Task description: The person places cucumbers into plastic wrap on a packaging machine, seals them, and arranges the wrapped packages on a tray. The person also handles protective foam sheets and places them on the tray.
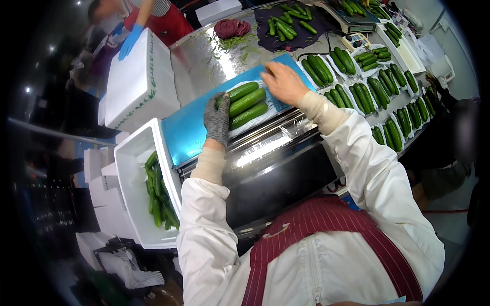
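Observation:
Several green cucumbers (248, 104) lie side by side on white foam netting (271, 114), on top of a blue board (187, 132). My left hand (217, 116), in a grey knit glove, grips their left ends, its thumb against them. At the right end of the netting is my bare right hand (286, 85), slightly blurred, with curled fingers; whether it pinches anything is hidden. Directly in front of me, below the board, sits a shiny roll of clear film (264, 155) on a wrapping machine.
Left stands a white foam box (130, 191) holding loose cucumbers (157, 195). Another person's blue-gloved hand (131, 43) rests on a closed foam box (128, 84). Packed cucumbers (361, 97) fill the right side. Behind are a dark cloth (264, 40) with cucumbers and a scale (356, 27).

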`<control>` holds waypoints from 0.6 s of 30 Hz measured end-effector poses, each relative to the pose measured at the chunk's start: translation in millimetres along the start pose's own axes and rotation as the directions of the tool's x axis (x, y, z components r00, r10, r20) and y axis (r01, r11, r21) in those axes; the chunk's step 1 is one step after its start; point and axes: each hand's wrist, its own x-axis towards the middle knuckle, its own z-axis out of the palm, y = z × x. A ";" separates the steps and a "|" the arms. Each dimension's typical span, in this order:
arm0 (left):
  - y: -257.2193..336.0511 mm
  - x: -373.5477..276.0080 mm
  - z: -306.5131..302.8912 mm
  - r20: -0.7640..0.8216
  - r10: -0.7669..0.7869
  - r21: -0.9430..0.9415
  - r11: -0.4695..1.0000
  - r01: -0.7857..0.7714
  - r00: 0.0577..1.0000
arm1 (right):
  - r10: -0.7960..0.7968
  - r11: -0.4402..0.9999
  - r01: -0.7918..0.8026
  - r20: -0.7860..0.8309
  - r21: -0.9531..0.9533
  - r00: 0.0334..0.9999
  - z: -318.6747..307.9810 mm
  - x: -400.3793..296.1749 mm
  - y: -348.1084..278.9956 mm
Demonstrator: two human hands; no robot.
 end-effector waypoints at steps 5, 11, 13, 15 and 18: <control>-2.2 1.8 1.8 0.003 0.001 0.093 0.996 -0.001 1.000 | -0.133 0.987 0.142 -0.105 0.080 0.986 49.1 11.6 -1.7; -13.2 -2.6 2.0 0.037 -0.007 -0.066 0.998 0.009 0.999 | -0.143 0.989 0.144 0.027 -0.030 0.989 62.2 0.3 0.0; -19.0 -2.0 1.2 0.008 0.036 -0.010 0.999 -0.036 0.999 | -0.148 0.989 0.149 0.024 -0.026 0.989 65.6 0.4 0.0; -17.4 -3.0 -0.6 0.011 0.027 0.026 0.999 -0.027 1.000 | -0.156 0.987 0.156 -0.002 -0.032 0.988 68.1 -0.8 -0.2; -0.3 -5.0 -4.8 0.066 0.030 0.062 0.998 -0.034 0.997 | -0.104 0.994 0.106 0.040 -0.035 0.994 57.2 -1.5 -2.9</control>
